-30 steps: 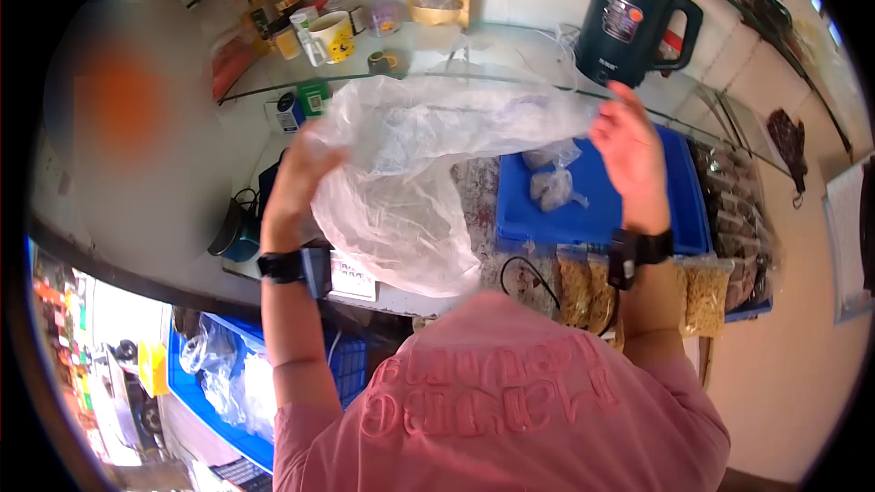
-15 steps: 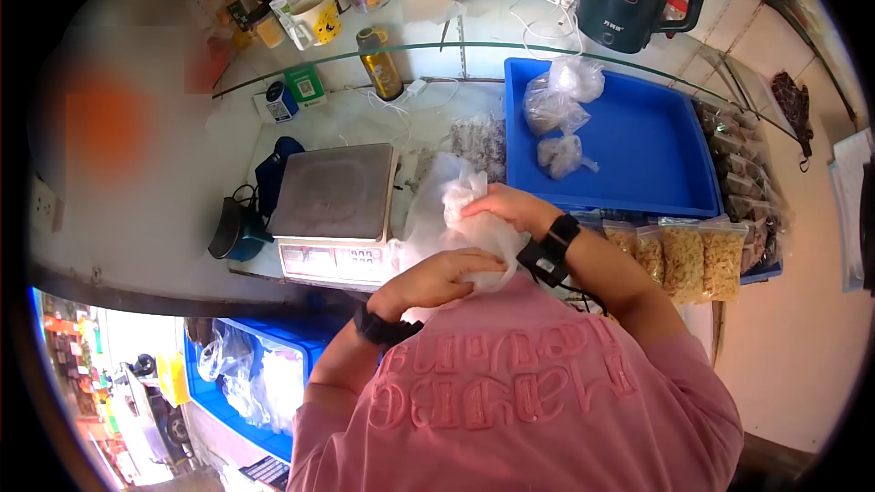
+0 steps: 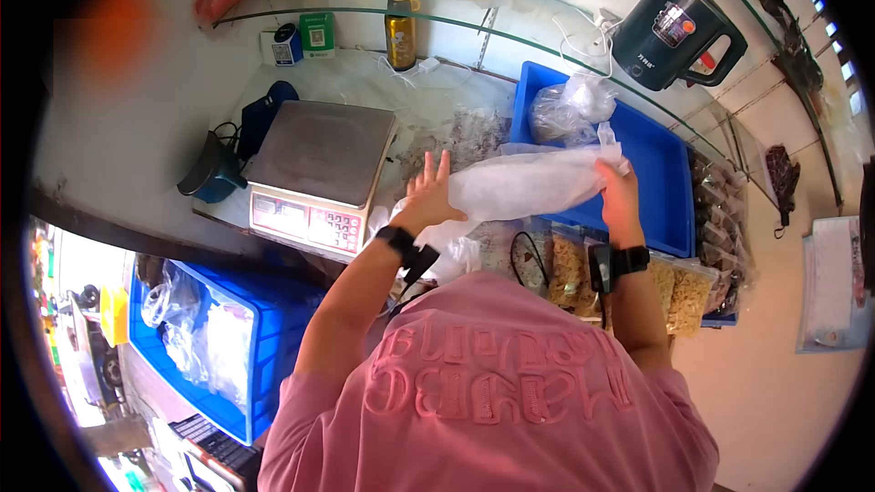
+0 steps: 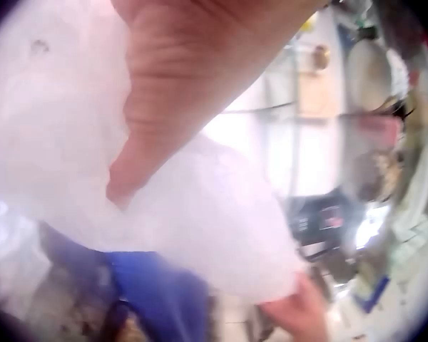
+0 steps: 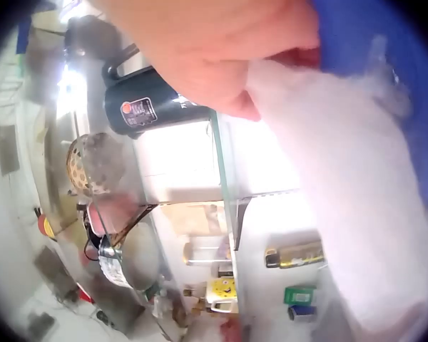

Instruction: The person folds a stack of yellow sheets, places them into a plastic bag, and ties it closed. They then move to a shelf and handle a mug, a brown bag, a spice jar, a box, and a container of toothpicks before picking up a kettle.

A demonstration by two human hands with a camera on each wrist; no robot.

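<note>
A translucent white plastic bag (image 3: 533, 184) stretches as a long flattened band between the two hands in the head view. At its right end the right hand (image 3: 621, 198) pinches the plastic between thumb and fingers. Against the left end lies the left hand (image 3: 427, 198), its fingers straight and pointing away from the body. The left thumb (image 4: 132, 171) lies over the white plastic in the left wrist view. More white plastic (image 3: 453, 260) hangs below the left hand, close to the shirt. The right wrist view shows the bag (image 5: 349, 178) running down from the right hand (image 5: 228, 57).
A weighing scale (image 3: 319, 153) stands left of the hands. Behind the bag sits a blue tray (image 3: 661, 159) holding knotted clear bags (image 3: 574, 107). Packs of dried food (image 3: 688, 296) line its front. A glass shelf (image 3: 510, 32) carries a dark kettle (image 3: 679, 32).
The bag went from spread wide, to gathered close to the chest, to drawn out sideways. The right hand has moved right and away from the body; the left hand's fingers have straightened.
</note>
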